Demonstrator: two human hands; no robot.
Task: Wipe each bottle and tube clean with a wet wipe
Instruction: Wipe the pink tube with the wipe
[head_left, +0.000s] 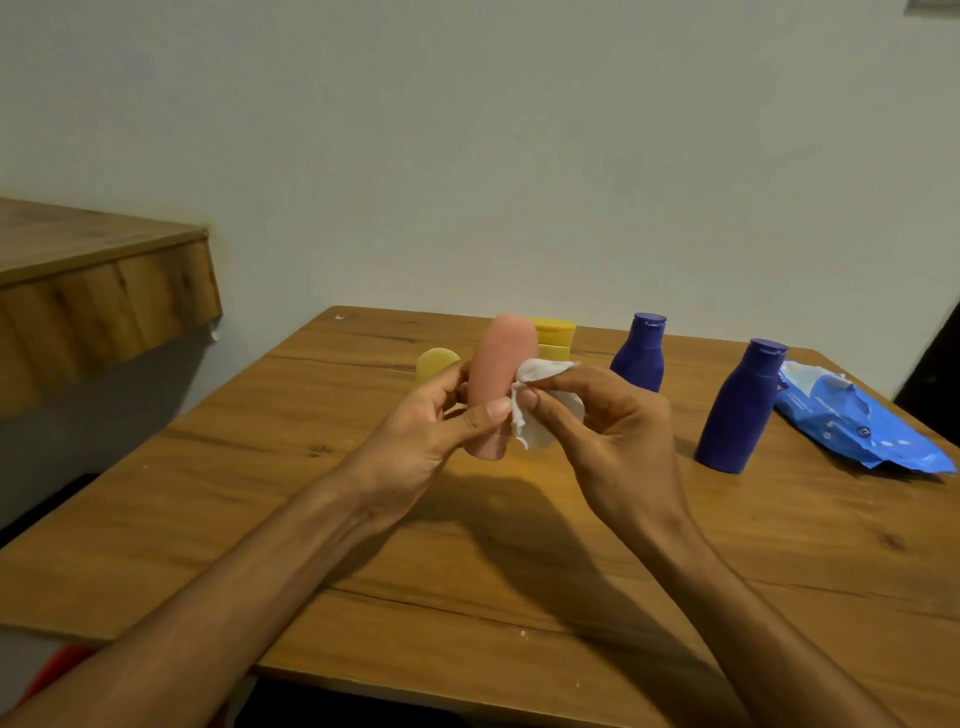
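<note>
Left hand grips an upright pink bottle above the wooden surface, while the right hand pinches a white wet wipe against its side

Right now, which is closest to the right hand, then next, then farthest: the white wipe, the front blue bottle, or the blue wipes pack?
1. White wipe: pinched in the right hand.
2. Front blue bottle: to its right.
3. Blue wipes pack: farther right, past the bottle.
</note>
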